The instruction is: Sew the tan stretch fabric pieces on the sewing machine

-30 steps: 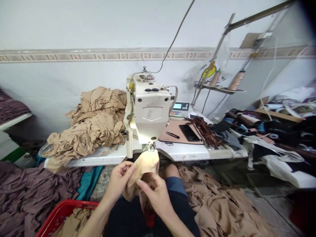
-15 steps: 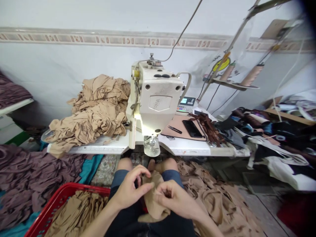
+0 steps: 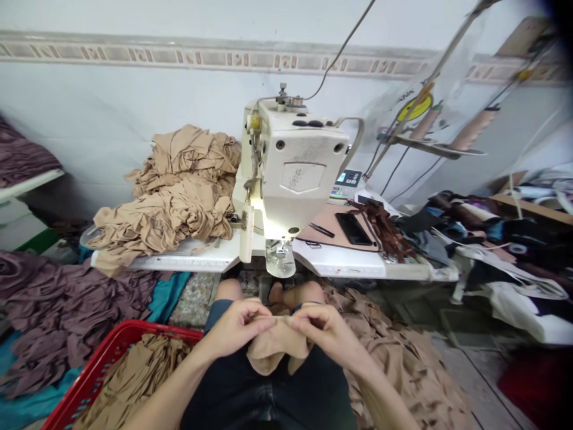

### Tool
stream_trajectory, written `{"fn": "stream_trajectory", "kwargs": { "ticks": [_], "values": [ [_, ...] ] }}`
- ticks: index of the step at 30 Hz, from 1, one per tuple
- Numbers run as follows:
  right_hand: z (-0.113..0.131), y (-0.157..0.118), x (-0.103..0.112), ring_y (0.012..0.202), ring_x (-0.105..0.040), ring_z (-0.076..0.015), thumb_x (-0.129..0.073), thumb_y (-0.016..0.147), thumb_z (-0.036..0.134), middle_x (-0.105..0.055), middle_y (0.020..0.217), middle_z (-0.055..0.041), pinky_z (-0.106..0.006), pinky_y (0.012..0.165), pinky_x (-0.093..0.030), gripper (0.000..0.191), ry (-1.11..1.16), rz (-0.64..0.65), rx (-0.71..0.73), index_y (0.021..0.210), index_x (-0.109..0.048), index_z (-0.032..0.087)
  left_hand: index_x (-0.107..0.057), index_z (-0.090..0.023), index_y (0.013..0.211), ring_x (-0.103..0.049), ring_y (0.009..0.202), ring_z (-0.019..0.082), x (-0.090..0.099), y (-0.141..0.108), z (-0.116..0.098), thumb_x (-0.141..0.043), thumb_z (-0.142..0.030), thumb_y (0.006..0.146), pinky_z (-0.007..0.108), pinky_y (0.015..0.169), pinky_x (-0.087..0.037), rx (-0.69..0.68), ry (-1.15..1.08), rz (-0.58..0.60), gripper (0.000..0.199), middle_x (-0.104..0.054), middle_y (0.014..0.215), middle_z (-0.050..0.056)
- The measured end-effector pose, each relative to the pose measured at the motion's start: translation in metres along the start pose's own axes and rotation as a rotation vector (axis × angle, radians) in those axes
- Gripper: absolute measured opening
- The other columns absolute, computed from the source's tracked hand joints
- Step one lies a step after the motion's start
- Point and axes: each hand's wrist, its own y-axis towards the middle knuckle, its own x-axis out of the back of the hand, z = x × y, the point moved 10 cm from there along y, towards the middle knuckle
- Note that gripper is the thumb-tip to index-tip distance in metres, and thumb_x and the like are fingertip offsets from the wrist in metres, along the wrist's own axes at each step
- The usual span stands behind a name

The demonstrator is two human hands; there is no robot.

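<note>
At the left of the frame, the tan cloth pile [image 3: 170,218] droops over the front edge of the counter [image 3: 210,263], so its own weight or a brushing sleeve could drag it down. At lower centre, a beige piece [image 3: 280,343] hangs above the lap, its upper edge pinched by the left grip [image 3: 237,328] and the right grip [image 3: 329,334]; since only fingertips seem to bear it, uneven pulling might stretch that edge or let a corner slip. Right of the sewing machine [image 3: 298,173], the snips [image 3: 323,230] lie near the phone [image 3: 353,229], where trailing cloth could catch them. Again from the left: the red basket [image 3: 156,328] is cut off by the bottom of the frame, the fingers cover parts of the pinched edge, lamp glare and small size obscure the needle area, and the far right corners sink into darkness.
</note>
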Motion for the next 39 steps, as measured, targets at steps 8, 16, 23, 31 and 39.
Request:
{"fn": "stream_trajectory", "kwargs": {
  "ticks": [8, 16, 23, 31, 39],
  "values": [
    [0.029, 0.0, 0.014, 0.065, -0.055, -0.0179, -0.069, 0.102, 0.047, -0.061, 0.067, -0.0018, -0.03, 0.061, -0.041, 0.039, -0.166, -0.209, 0.136, 0.077, -0.08, 0.019, -0.086, -0.02, 0.115, -0.064, 0.077, 0.018, 0.025, 0.006, -0.025, -0.069, -0.042, 0.101, 0.025, 0.066, -0.048, -0.125, 0.074, -0.082, 0.031, -0.07, 0.088, 0.006],
    [0.065, 0.004, 0.03, 0.062, -0.054, -0.0172, -0.068, 0.101, 0.039, -0.06, 0.067, -0.0016, -0.03, 0.057, -0.038, 0.033, -0.25, -0.375, 0.257, 0.077, -0.081, 0.019, -0.084, -0.019, 0.096, -0.068, 0.086, 0.02, 0.035, 0.017, -0.061, -0.063, -0.036, 0.105, 0.028, 0.08, -0.05, -0.251, 0.253, -0.17, 0.029, -0.078, 0.091, 0.007],
    [0.041, 0.036, 0.048, 0.064, -0.058, -0.018, -0.078, 0.09, 0.05, -0.068, 0.07, -0.003, -0.028, 0.06, -0.044, 0.037, 0.062, -0.4, 0.133, 0.074, -0.079, 0.016, -0.072, -0.016, 0.09, -0.05, 0.059, 0.012, 0.049, 0.038, -0.052, -0.074, -0.048, 0.093, 0.022, 0.057, -0.037, -0.077, 0.053, -0.303, 0.033, -0.056, 0.065, -0.003],
    [0.015, 0.055, 0.064, 0.061, -0.054, -0.0176, -0.087, 0.078, 0.059, -0.065, 0.064, -0.0022, -0.028, 0.057, -0.04, 0.045, 0.212, -0.462, 0.061, 0.076, -0.082, 0.014, -0.063, -0.02, 0.088, -0.042, 0.053, 0.01, 0.06, 0.061, -0.07, -0.081, -0.039, 0.088, 0.023, 0.053, -0.031, -0.161, -0.027, -0.458, 0.027, -0.049, 0.063, -0.007],
    [0.007, 0.061, 0.077, 0.068, -0.061, -0.0208, -0.087, 0.078, 0.058, -0.071, 0.071, -0.0045, -0.03, 0.063, -0.049, 0.043, 0.214, -0.545, 0.063, 0.078, -0.083, 0.015, -0.06, -0.02, 0.093, -0.041, 0.054, 0.009, 0.055, 0.082, -0.066, -0.084, -0.046, 0.086, 0.021, 0.056, -0.031, -0.221, -0.153, -0.446, 0.037, -0.046, 0.062, -0.009]
  ]
}}
